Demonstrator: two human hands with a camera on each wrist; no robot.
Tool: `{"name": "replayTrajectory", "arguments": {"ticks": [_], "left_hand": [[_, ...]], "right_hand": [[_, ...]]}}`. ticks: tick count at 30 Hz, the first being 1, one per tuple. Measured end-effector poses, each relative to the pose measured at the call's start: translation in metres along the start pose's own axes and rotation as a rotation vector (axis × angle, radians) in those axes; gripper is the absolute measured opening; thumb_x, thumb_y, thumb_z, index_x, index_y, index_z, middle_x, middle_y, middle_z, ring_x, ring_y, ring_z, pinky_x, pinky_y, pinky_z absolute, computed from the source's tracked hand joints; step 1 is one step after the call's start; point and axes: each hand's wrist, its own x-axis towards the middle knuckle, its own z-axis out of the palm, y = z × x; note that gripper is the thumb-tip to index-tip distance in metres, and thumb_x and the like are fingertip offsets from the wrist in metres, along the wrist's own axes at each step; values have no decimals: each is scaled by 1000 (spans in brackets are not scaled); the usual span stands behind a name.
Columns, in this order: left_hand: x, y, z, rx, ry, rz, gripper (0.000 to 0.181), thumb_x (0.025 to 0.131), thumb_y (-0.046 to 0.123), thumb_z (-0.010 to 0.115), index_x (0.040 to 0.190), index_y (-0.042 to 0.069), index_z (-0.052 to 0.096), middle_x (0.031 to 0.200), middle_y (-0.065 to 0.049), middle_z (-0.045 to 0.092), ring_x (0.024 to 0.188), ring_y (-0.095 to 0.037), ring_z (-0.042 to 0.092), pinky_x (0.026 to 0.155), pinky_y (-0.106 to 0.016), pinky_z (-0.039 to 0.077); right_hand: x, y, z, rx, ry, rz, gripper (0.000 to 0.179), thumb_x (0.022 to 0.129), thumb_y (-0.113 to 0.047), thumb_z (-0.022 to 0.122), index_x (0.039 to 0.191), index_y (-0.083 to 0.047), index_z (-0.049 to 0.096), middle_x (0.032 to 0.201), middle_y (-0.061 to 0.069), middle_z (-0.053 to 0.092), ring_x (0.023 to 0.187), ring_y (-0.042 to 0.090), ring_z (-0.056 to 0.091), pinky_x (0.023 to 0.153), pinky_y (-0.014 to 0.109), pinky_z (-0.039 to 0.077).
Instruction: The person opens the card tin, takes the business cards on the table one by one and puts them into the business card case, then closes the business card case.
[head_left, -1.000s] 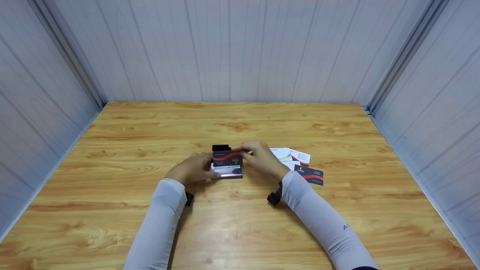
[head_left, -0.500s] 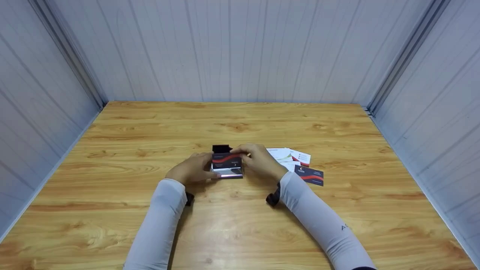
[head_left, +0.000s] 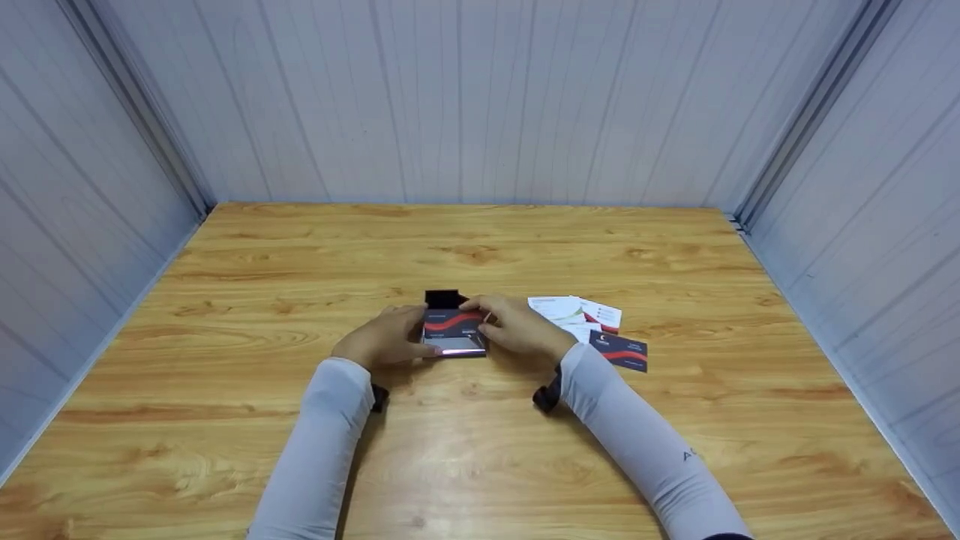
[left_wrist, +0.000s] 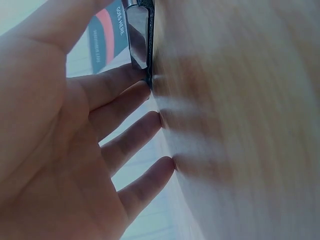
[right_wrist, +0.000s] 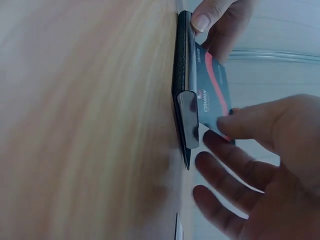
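Observation:
A metal-and-black business card case [head_left: 463, 351] lies on the table with its black flap [head_left: 441, 298] folded back away from the person. My left hand [head_left: 382, 336] grips the case's left end, the thumb at its near edge and fingers at the far side. A dark business card [head_left: 448, 321] with a red wave leans back low in the case, its lower edge behind the shiny front. My right hand [head_left: 519, 327] pinches the card's right end between thumb and fingers; in the right wrist view the thumb presses the card [right_wrist: 214, 82] above the case [right_wrist: 184, 65].
Several white business cards [head_left: 555, 307] lie overlapped to the right of the right hand. Another dark card [head_left: 621, 351] with a red wave lies at their near side. Panelled walls [head_left: 465, 97] stand at the back and both sides of the wooden table [head_left: 465, 450].
The dark card has come down and tipped flatter into the case, the right hand lowering with it. The left hand and the case have stayed in place.

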Motion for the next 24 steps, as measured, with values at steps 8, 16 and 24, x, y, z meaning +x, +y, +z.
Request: {"name": "replayTrajectory", "arguments": {"ticks": [8,16,24], "left_hand": [[1,-1,0,7,3,21,91,91,55,69,159,10,29,161,-11,30,149,-33,21,118,-52,22],[-2,-2,0,15,2,38,85,93,53,68,158,12,33,161,-12,29,149,-35,20,118,-53,22],[0,-1,0,16,6,29,85,92,53,68,158,12,33,161,-12,30,149,-34,20,118,-53,22]], "right_hand": [[-2,0,-1,-38,-88,-9,43,98,-1,57,140,-5,55,136,14,56,115,25,58,100,39,47],[-4,0,1,-106,-133,-28,40,101,-4,53,142,-6,56,133,13,58,122,26,54,103,42,43],[-5,0,1,-135,-145,-30,40,103,-5,50,142,-6,57,126,10,59,115,23,55,97,40,46]]}}
